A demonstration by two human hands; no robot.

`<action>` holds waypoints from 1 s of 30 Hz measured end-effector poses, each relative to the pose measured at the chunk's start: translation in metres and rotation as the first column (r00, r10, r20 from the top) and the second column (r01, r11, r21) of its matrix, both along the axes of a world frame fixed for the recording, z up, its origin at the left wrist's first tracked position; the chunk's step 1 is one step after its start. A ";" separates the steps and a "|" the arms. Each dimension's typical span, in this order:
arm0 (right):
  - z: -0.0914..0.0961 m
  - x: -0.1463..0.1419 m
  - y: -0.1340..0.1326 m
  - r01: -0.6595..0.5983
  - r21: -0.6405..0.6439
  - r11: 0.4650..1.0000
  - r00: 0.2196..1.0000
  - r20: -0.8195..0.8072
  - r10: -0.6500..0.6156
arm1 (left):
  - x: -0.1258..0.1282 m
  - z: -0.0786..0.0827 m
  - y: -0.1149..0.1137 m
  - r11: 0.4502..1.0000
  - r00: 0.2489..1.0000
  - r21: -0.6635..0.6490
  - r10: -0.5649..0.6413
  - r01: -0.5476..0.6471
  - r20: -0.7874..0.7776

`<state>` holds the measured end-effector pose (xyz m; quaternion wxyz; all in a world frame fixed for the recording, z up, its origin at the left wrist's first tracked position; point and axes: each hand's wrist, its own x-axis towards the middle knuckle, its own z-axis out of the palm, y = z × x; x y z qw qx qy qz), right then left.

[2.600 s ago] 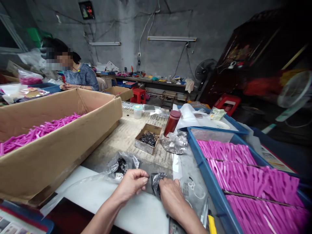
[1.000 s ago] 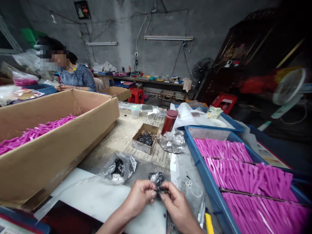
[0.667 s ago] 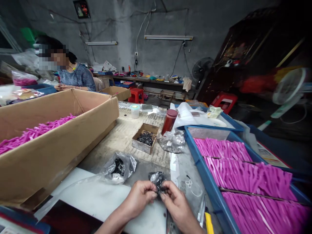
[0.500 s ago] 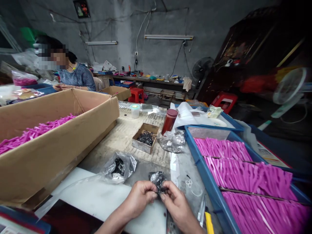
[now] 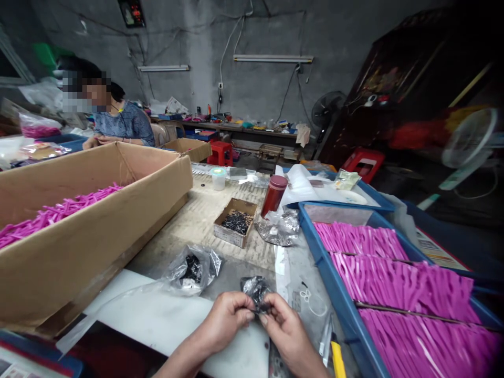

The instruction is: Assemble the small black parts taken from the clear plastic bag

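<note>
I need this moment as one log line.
left hand: pinched; right hand: pinched; nearest: small crumpled dark plastic bag; anything held: unclear

Dim along the far wall (image 5: 334, 42), nearly black at far right, brighter over the table (image 5: 179, 226); glinting on the held plastic bag (image 5: 254, 287), smeared and stretched around the white fan (image 5: 472, 139) at right.

The worn table (image 5: 205, 220) carries a long cardboard box (image 5: 106, 226) on the left; at the near side, a white sheet (image 5: 165, 317), a dark plastic packet (image 5: 254, 286) and a clear bag (image 5: 213, 262); farther off, a small carton (image 5: 228, 235), a red canister (image 5: 273, 197) and a lidded tub (image 5: 218, 181).
</note>
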<state>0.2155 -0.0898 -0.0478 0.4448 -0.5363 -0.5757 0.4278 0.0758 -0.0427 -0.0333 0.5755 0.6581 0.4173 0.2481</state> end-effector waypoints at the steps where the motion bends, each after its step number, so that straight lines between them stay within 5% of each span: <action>1: 0.000 0.000 0.000 -0.003 -0.004 1.000 1.000 0.002 0.003 | 0.000 0.000 0.000 1.000 1.000 0.001 -0.002 0.002 -0.004; 14: 0.003 0.002 0.001 -0.063 -0.043 0.997 0.997 0.046 0.065 | -0.002 0.004 -0.001 0.978 0.987 0.185 -0.070 0.096 -0.142; 30: 0.007 0.004 0.007 -0.156 -0.152 0.976 0.967 -0.225 0.120 | -0.002 0.006 -0.001 0.951 0.971 0.265 -0.099 0.157 -0.220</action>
